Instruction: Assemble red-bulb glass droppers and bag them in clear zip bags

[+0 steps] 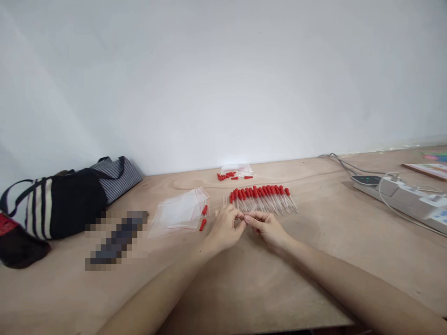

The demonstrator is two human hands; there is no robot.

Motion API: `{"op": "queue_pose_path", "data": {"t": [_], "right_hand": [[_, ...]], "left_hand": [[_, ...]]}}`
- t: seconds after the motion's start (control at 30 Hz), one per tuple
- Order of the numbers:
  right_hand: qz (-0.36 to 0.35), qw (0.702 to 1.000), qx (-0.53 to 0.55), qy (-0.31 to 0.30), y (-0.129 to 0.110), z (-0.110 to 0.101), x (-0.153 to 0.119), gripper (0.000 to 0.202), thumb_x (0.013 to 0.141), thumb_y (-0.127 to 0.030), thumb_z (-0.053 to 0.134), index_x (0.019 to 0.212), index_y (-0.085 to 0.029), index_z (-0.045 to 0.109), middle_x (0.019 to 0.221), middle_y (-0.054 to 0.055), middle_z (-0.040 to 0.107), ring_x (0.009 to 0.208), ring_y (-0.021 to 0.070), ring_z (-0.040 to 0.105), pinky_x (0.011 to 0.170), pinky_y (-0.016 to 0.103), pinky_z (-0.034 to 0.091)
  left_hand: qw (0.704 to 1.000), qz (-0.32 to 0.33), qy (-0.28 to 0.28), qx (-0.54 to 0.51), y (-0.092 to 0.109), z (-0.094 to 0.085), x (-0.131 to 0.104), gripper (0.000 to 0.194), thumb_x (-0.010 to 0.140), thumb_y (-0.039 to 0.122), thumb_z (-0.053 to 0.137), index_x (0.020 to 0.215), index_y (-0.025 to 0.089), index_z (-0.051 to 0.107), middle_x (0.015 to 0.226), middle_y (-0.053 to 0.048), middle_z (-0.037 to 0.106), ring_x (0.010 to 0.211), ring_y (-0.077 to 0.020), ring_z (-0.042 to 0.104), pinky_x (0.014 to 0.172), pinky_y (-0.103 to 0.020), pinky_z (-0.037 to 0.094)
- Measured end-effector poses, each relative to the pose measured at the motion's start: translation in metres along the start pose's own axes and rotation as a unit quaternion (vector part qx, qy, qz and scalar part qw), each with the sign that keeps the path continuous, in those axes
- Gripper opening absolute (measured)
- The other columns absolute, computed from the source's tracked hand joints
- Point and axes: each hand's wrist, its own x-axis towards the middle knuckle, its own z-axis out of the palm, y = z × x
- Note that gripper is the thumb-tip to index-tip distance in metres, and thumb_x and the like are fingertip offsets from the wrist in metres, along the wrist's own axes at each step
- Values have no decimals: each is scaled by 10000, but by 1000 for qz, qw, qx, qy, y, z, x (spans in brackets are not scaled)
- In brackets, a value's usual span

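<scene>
From my distant place, I am seeing the left hand [226, 224] and the right hand [267, 227] meeting at the fingertips, low over the bench [314, 274]. Both are closing in a pinch, thumb against fingers. Something small may be sitting between them, but the fingers are covering it and I cannot tell what it is.

I am judging this step as fine fingertip work on one small piece. The next move, I think, is asking for a light and steady grip, because glass is lying so near.

Just beyond the hands, the droppers [260, 191] are lying in a close row, red bulbs pointing away from me. At the row's left end, some clear tubes [225, 201] are showing no bulbs. Further left, flat plastic bags [178, 211] are overlapping, with two loose bulbs [202, 225] resting at their right edge. Behind the row, more red bulbs [221, 177] are lying near a clear packet [237, 168].

Farthest out, a black bag [75, 202] is standing at left and a white power strip [415, 202] at right.
</scene>
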Motion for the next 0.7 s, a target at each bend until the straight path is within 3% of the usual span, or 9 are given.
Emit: {"op": "queue_pose_path", "data": {"t": [0.1, 0.23, 0.43, 0.6, 0.7], "right_hand": [[-34, 997, -5, 74, 2, -6, 4, 298, 628, -445, 635, 708, -159, 610, 595, -35, 497, 497, 57, 333, 484, 200, 269], [-73, 989, -57, 118, 2, -17, 11, 326, 696, -480, 551, 666, -156, 563, 597, -20, 492, 550, 83, 394, 542, 207, 331], [-113, 968, -210, 82, 3, -20, 9, 384, 811, -466, 376, 874, -147, 581, 615, 6, 507, 561, 121, 482, 570, 249, 409], [-233, 879, -416, -13, 2, -20, 0, 296, 846, -321, 378, 939, -181, 622, 739, 47, 523, 684, 139, 507, 645, 261, 422], [-255, 856, -447, -51, 3, -17, -3, 272, 847, -257, 387, 992, -183, 605, 770, 51, 521, 694, 131, 505, 647, 250, 425]], "left_hand": [[998, 46, -2, -51, -21, 4, -5, 186, 755, 306, 529, 885, 175, 555, 851, -36, 547, 827, -180, 530, 739, -308, 416], [999, 11, 11, -30, -50, 7, -12, 196, 724, 263, 567, 896, 171, 548, 860, -41, 530, 847, -197, 522, 751, -327, 419], [999, 11, -11, -42, -49, 10, -22, 90, 760, 242, 515, 717, 176, 560, 760, -23, 525, 729, -165, 523, 679, -291, 420], [997, -1, 12, -76, -50, 15, -28, 90, 799, 207, 447, 732, 185, 503, 717, -4, 547, 692, -154, 523, 626, -265, 406], [995, -13, 25, -97, -55, 17, -29, 89, 825, 224, 412, 783, 188, 482, 702, 13, 552, 660, -140, 527, 606, -250, 400]]}}
